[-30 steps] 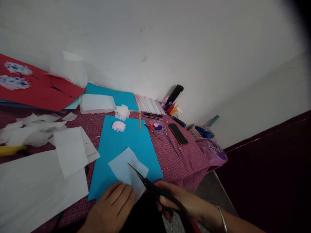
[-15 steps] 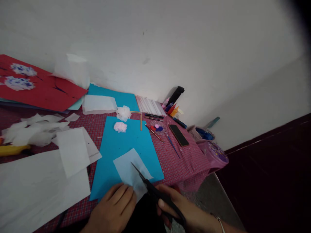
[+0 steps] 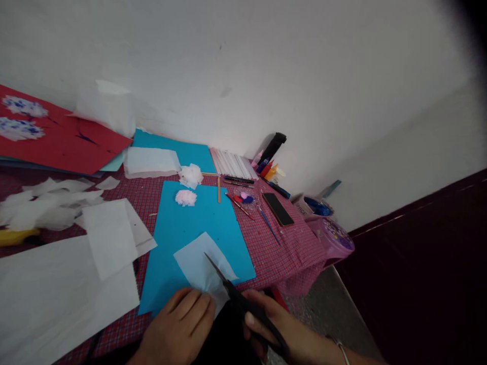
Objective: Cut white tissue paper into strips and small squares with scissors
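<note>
My left hand (image 3: 182,319) grips the near edge of a thin white paper piece (image 3: 203,258), its fingers curled over it. Under most of that piece lies a blue sheet (image 3: 198,218). My right hand (image 3: 270,322) holds black-handled scissors (image 3: 238,299), thumb and fingers in the handles. Their blades rest across the paper's right part, pointing away from me, and look closed or nearly so. On the blue sheet's far part sits a pale pink tissue puff (image 3: 186,197). A white tissue puff (image 3: 190,176) lies just beyond it.
White paper sheets (image 3: 57,294) and tissue scraps (image 3: 49,203) cover the left side. Red card (image 3: 76,147) with white-and-blue blossoms leans at the back left. Brushes, a paint palette (image 3: 243,198) and a phone (image 3: 277,208) lie right, near paint bottles (image 3: 266,168) and a pink container (image 3: 333,238).
The view has shifted slightly, so the table's things sit a little further left. Both hands keep their hold on paper and scissors, with hardly any movement.
</note>
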Tool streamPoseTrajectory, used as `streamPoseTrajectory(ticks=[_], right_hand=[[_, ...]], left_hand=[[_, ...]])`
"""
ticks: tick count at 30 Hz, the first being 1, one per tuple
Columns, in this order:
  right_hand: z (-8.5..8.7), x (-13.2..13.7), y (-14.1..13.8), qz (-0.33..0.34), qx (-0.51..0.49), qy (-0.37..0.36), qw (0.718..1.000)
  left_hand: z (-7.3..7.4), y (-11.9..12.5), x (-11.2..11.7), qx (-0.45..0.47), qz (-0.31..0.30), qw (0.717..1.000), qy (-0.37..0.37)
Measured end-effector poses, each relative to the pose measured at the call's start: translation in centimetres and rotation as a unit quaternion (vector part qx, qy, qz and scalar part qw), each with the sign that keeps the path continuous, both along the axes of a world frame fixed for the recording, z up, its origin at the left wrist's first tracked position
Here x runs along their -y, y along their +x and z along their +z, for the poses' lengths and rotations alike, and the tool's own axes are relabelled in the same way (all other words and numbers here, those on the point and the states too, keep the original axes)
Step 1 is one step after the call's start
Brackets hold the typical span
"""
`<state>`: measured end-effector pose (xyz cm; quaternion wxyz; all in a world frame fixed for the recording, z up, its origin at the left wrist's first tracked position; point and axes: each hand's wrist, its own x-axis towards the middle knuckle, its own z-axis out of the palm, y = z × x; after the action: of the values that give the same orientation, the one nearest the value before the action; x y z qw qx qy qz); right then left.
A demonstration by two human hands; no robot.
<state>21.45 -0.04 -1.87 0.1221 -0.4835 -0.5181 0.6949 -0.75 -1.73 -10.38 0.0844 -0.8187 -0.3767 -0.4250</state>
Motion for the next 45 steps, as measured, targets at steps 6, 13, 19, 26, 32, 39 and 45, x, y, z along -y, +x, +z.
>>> streamPoseTrajectory(ticks=[6, 13, 19, 26, 32, 39, 45], right_hand=[[-0.7, 0.1, 0.2, -0.003, 0.000, -0.007, 1.000], [-0.5, -0.8, 0.7, -0.006, -0.059, -0.064, 0.996], [-0.2, -1.9, 0.4, -0.002, -0.079, -0.075, 0.994], [0.3, -2.5, -0.4, 0.000, -0.048, -0.062, 0.997], [0.0, -2.1, -0.4, -0.016, -0.047, -0.058, 0.997], [-0.2, -1.7, -0.4, -0.014, -0.049, -0.043, 0.998], [-0.2, -1.6, -0.5, -0.018, -0.037, -0.046, 0.998]], left_hand=[[0.0, -0.2, -0.1, -0.008, -0.012, 1.000, 0.010], [-0.1, -0.3, -0.1, 0.008, -0.014, 1.000, 0.006], [0.4, -0.5, -0.1, 0.014, -0.022, 0.999, 0.020], [1.4, 0.4, 0.5, 0.031, -0.024, 0.999, 0.036], [2.4, 0.8, 0.5, 0.012, -0.032, 0.997, 0.074], [2.6, 1.6, 0.7, 0.036, -0.028, 0.995, 0.083], [2.8, 1.5, 0.8, 0.029, -0.029, 0.996, 0.077]])
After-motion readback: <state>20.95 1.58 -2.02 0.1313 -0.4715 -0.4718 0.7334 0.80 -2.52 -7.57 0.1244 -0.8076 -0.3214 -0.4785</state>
